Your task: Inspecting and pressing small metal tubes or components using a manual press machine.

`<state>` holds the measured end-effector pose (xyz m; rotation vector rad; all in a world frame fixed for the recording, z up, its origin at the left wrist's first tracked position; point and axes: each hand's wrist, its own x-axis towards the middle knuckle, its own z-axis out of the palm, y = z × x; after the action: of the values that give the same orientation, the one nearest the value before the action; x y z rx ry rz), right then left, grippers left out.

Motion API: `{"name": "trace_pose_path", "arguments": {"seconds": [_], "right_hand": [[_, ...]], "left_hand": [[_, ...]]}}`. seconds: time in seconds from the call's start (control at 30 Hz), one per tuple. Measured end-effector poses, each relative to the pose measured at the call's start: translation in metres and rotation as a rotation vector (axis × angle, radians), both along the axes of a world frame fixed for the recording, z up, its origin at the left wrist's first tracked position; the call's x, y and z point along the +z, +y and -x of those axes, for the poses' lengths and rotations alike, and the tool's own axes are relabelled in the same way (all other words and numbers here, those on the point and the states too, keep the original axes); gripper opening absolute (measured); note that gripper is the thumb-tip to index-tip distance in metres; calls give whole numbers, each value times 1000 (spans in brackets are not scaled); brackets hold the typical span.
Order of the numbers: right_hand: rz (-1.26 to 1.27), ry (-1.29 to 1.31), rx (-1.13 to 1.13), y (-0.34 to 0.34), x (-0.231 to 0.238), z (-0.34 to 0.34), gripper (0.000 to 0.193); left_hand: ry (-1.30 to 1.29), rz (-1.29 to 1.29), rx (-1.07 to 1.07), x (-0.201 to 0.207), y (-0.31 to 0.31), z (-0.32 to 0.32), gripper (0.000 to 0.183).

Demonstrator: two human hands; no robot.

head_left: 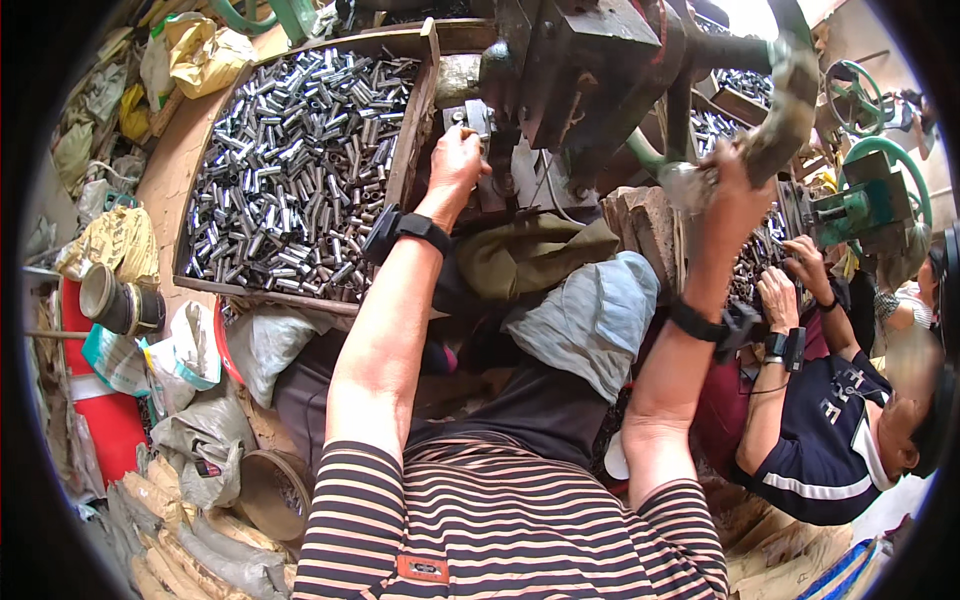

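My left hand (459, 163) is closed, its fingertips pinched at the metal die area (478, 120) under a dark screw press (590, 70). Whatever sits between those fingertips is too small to make out. My right hand (735, 185), smeared by motion, is wrapped round the handle end of the press's curved bar (792, 95). Left of the press, a shallow wooden tray (412, 130) holds a heap of short, shiny metal tubes (300, 170). A light blue cloth (590, 320) lies over my right thigh, beside an olive cloth (535, 255) below the press.
At the right, a co-worker (815, 430) has both hands at another heap of metal pieces (750, 265), near a green hand press (865, 210). Bags (205, 450), a metal canister (120, 303) and a round tub (275, 490) crowd the left. A wooden block (640, 235) stands right of the cloths.
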<state>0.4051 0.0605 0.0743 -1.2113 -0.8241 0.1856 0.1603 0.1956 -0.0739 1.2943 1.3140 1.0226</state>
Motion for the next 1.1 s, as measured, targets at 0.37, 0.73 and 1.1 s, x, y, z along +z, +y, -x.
{"name": "trace_pose_path", "arguments": {"seconds": [0.37,0.73,1.1], "right_hand": [[140,94,110,-9,15,7,11],[214,52,175,-6,46,0,17],[-30,33,21,7,-28,12,14]], "left_hand": [[514,-126,5,2,10,38,50],[-472,171,-100,16,7,32,20],[344,-204,116,-4,1,-3,34]]}}
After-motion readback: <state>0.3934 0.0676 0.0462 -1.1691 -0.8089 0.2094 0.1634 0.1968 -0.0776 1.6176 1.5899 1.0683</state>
